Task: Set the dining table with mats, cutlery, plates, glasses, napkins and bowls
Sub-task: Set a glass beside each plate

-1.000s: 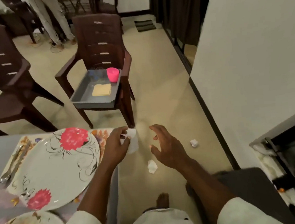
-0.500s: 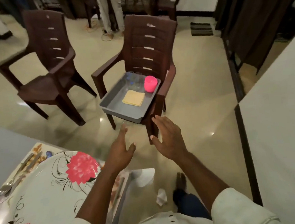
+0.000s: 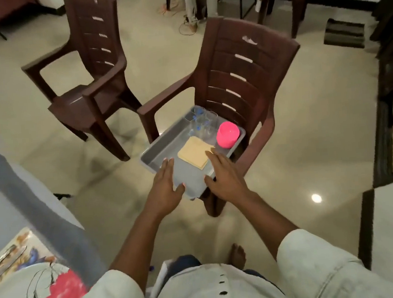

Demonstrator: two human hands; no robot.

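Above the near end of the grey tray (image 3: 165, 149) on the chair (image 3: 244, 79), left hand (image 3: 168, 188) and right hand (image 3: 226, 177) hover with fingers spread, holding nothing; napkins (image 3: 194, 154), glasses (image 3: 200, 122) and pink bowl (image 3: 227, 134) lie farther back in it. Best lift one item squarely.

Brown chair (image 3: 239, 79) seat bears grey tray (image 3: 158, 155); table (image 3: 28, 199) bears floral plate (image 3: 37, 295), cutlery (image 3: 6, 257).

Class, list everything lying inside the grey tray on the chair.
Inside the grey tray: clear glasses at the far end, a pink bowl and folded beige napkins. The hands cover part of the near end, so anything beneath them cannot be seen.
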